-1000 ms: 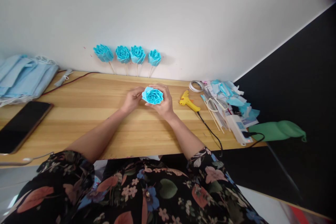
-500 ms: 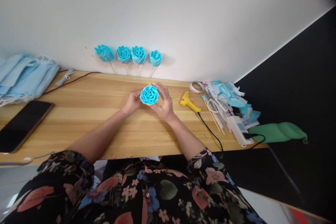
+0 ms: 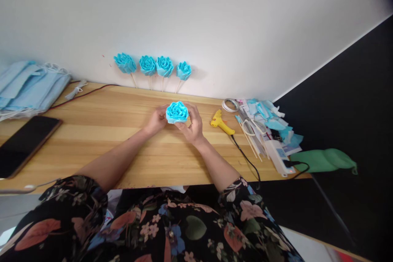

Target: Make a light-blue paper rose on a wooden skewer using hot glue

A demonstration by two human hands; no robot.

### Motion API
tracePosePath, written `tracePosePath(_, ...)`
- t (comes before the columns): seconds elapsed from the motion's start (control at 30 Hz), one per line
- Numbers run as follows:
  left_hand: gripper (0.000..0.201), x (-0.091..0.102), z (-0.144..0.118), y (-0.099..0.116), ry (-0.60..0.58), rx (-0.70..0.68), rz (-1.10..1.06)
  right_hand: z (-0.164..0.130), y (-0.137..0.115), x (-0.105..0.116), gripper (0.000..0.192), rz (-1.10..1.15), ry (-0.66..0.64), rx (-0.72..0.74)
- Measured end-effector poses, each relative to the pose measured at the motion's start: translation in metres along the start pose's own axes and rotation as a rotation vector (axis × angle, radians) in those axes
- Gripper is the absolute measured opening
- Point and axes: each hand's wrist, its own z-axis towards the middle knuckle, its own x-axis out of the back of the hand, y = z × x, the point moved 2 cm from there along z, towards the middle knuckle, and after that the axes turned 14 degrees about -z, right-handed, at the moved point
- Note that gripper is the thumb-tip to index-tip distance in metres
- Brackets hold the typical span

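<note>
A blue handmade flower point(image 3: 177, 112), with layered petals like a rose, is held up between my hands above the table. My right hand point(image 3: 193, 125) curves around its right side, thumb at the front and fingers behind. On the other side, my left hand point(image 3: 157, 120) is closed at the flower's left edge, its fingertips partly hidden behind the bloom. Whatever stem it has is out of sight beneath the petals. Several similar blue flowers point(image 3: 165, 66) on thin sticks lean against the wall behind.
A yellow glue gun point(image 3: 221, 123) lies to the right, its cord running to a white power strip point(image 3: 280, 157). Beyond are a tape roll point(image 3: 230, 105), scissors point(image 3: 248, 127), sticks and blue scraps point(image 3: 266, 112). Face masks point(image 3: 30, 90) and a phone point(image 3: 27, 144) are at left.
The flower has tilted slightly, showing more of its pale outer petals at the front. Both hands keep hold of it, and the view has shifted a little.
</note>
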Motion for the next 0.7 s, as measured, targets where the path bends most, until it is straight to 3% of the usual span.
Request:
tracePosePath(0.07,0.034,-0.001,-0.001,-0.002,0.004,-0.007,-0.005,-0.001,0.001,-0.001,0.059,0.015,-0.020,0.006)
tracePosePath(0.2,0.038,-0.002,-0.004,-0.005,0.006,-0.014,-0.022,-0.003,0.004,-0.005,0.089,0.070,-0.046,-0.026)
tracePosePath(0.27,0.040,-0.002,-0.004,-0.006,-0.006,-0.015,-0.027,-0.002,0.005,-0.006,0.094,0.092,-0.044,-0.010)
tracePosePath(0.47,0.042,-0.003,-0.001,-0.007,-0.018,0.004,-0.039,-0.001,0.000,-0.003,0.060,0.051,-0.066,0.059)
tracePosePath(0.7,0.038,-0.003,-0.002,-0.003,0.031,0.064,-0.068,-0.007,0.011,-0.011,0.061,0.080,0.027,0.000)
